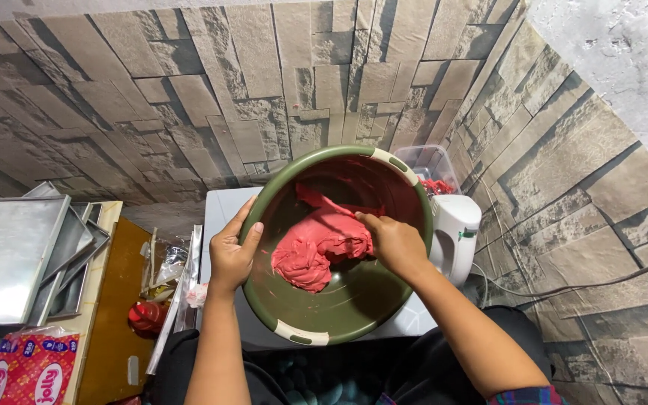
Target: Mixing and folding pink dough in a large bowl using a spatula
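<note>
Seen from the head camera looking down, a large green bowl (339,300) with pale rim patches is tilted toward the viewer above a white table (223,206) set in a corner of stone-patterned wall. The left hand (232,255) clasps the bowl's left rim, thumb inside and fingers curled around the outside, its grip closed on the rim. The right hand (393,241) reaches into the bowl and presses on a mound of pink-red dough (313,251) lying against the bowl's inner wall; the fingertips are partly buried, so I cannot tell how tightly that grip closes. Just behind the bowl's right edge stands a white mixer (455,232), with a clear plastic container (429,161) beyond it. At far left, metal baking trays (16,255) are stacked, and a red-and-white packet (28,367) lies near them.
</note>
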